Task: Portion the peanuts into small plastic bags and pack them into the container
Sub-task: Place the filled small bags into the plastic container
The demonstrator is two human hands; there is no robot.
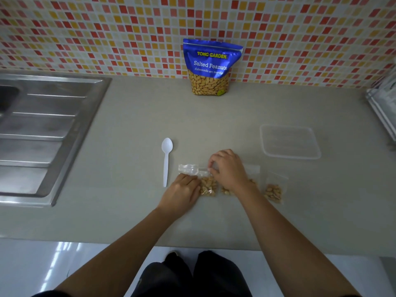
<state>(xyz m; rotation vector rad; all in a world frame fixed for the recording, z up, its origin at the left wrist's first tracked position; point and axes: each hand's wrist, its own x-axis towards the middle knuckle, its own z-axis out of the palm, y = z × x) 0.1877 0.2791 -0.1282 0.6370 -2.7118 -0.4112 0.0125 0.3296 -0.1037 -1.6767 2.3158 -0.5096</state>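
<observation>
A small clear bag of peanuts point(208, 186) lies flat on the grey counter between my hands. My left hand point(182, 195) presses on its left side. My right hand point(228, 168) pinches the bag's top strip with thumb and fingers. A second small bag of peanuts point(227, 191) lies partly hidden under my right wrist, and a third small bag of peanuts point(274, 192) lies further right. The blue bag of salted peanuts point(211, 67) stands upright against the tiled wall. A clear plastic container point(289, 142) sits at the right, beyond the small bags.
A white plastic spoon point(166, 160) lies left of the bags, bowl pointing away. More clear bag plastic point(189, 169) lies crumpled by my left fingers. A steel sink drainboard point(42, 133) fills the left. A metal rack point(383, 108) stands at the far right edge.
</observation>
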